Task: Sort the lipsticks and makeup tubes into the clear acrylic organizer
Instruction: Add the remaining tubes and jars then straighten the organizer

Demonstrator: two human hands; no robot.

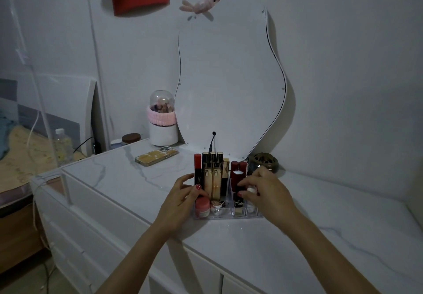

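Observation:
The clear acrylic organizer (229, 216) stands on the white marble dresser top (286, 243). Its back rows hold upright gold and black tubes (214, 179), a red-capped tube (197, 170) and dark red lipsticks (238, 170). A small pink jar (202, 206) and a small clear jar (217, 208) sit in the front compartments. My left hand (183, 200) rests against the organizer's left side, fingers touching the tall tubes. My right hand (265, 190) is over the right compartments, fingertips pinching a small white-capped tube (251, 190).
A wavy mirror (229, 87) leans on the wall behind the organizer. Left of it lie a phone (156, 157) and a white brush holder with a clear dome (163, 122). A dark round ornament (263, 162) sits behind my right hand. A bed is at the left.

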